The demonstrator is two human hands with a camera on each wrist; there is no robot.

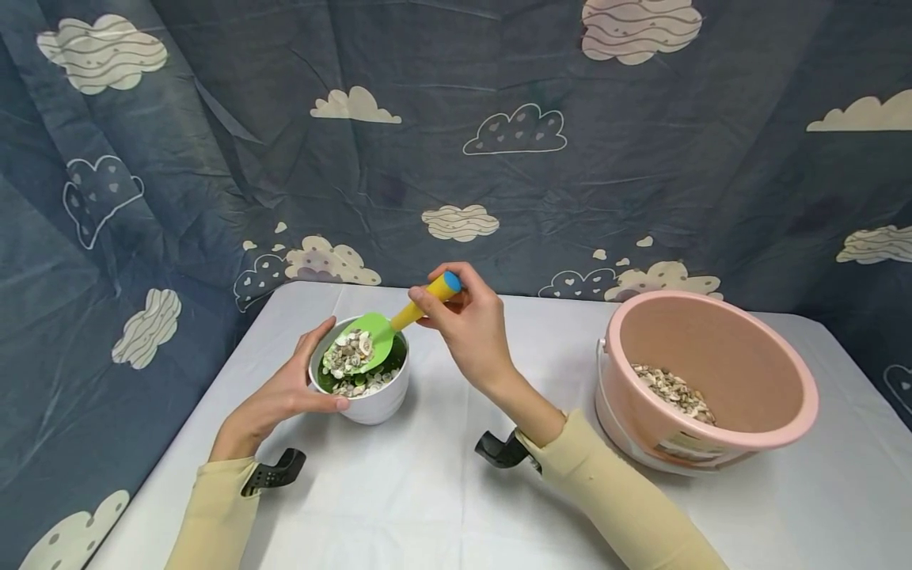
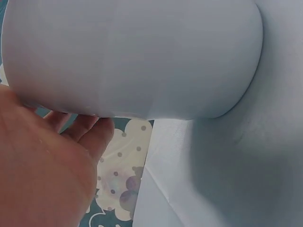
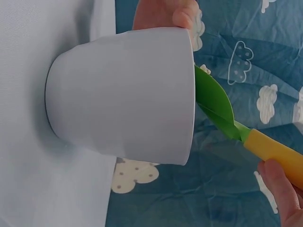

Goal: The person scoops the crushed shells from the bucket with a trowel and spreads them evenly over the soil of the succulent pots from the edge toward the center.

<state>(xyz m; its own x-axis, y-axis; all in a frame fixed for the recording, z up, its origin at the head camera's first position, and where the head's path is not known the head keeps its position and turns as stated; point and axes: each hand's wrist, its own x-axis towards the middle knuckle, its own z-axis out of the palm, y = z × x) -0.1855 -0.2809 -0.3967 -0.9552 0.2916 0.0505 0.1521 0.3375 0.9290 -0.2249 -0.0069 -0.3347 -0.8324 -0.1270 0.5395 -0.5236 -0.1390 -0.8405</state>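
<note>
A white flower pot [image 1: 378, 405] stands upright on the table, with dark green inside and small pebbles [image 1: 359, 385] showing in it. My left hand [image 1: 288, 389] grips the pot from the left, thumb at the near rim and fingers round the far side. Over the pot's mouth tilts a toy trowel with a green blade [image 1: 382, 336] and a yellow handle [image 1: 408, 317]. On its blade lies a heap of pebbles [image 1: 347, 352]. My right hand [image 1: 466, 321] pinches the handle near its blue end. The right wrist view shows the green blade [image 3: 215, 99] dipping past the pot's rim.
To the right stands a large pink bucket [image 1: 712, 439] with pebbles [image 1: 673, 389] inside and a white handle hanging at its side. A white cloth [image 1: 427, 483] covers the table. Behind and to the left hangs a dark cloud-printed curtain [image 1: 427, 174].
</note>
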